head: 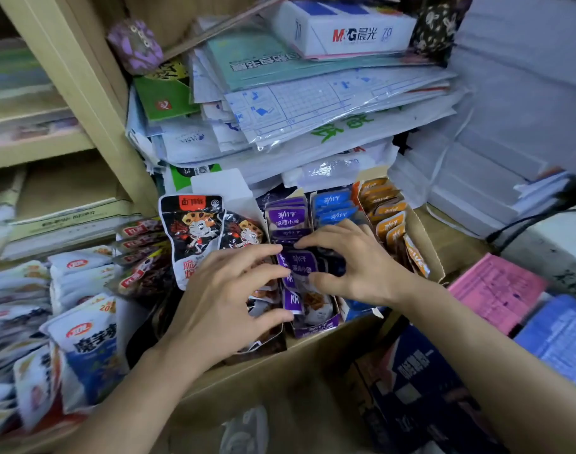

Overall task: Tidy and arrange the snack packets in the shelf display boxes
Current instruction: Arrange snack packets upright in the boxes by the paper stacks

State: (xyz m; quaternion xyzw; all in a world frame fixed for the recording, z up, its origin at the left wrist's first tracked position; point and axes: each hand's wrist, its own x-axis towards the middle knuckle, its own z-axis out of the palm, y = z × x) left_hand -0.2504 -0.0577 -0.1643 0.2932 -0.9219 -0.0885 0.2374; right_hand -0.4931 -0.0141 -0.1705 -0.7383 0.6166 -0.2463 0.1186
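A purple display box [316,329] at the centre holds several purple snack packets [286,216] in a row. My left hand [227,306] lies over the box's left side with spread fingers touching the packets. My right hand [355,257] curls round a bunch of purple packets [301,262] from the right, forefinger on top and thumb below. To the right stand a box of blue packets [332,204] and one of orange packets [386,213]. Black packets with a cartoon figure [193,227] stand to the left.
White and blue snack bags [90,348] and red-labelled packets [139,253] fill the left. A messy stack of paper and plastic sleeves [306,113] hangs over the boxes from behind. Pink sheets [496,290] lie at the right. A wooden shelf post [83,93] rises at the left.
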